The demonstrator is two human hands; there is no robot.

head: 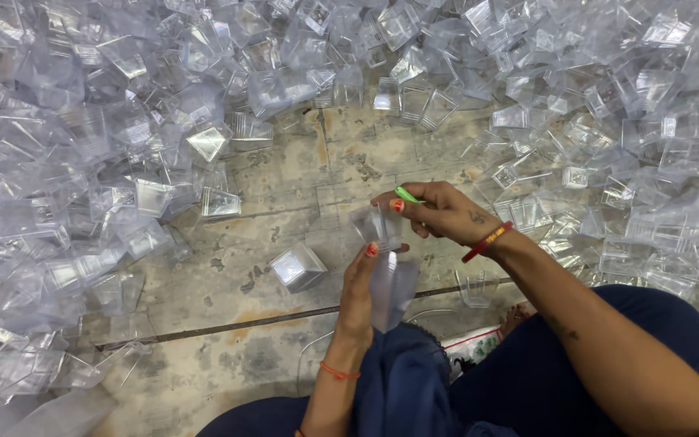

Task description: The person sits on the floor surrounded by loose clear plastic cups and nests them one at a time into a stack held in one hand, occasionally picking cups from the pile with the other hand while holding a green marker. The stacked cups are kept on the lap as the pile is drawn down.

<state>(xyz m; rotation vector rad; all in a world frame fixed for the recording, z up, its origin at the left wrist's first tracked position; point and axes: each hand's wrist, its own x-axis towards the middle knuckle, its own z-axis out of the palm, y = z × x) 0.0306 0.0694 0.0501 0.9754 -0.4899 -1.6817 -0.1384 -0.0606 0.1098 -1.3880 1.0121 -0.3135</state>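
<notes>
Stone floor — clear cups heaped | both hands hold stack

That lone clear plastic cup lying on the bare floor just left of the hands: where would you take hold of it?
Probably by two opposite side walls of the clear cup, coming down from above. It lies alone on the stone floor, apart from the heap of cups, so fingers have room around it. Its walls look thin, so pinch lightly. The left hand is nearest.
</notes>
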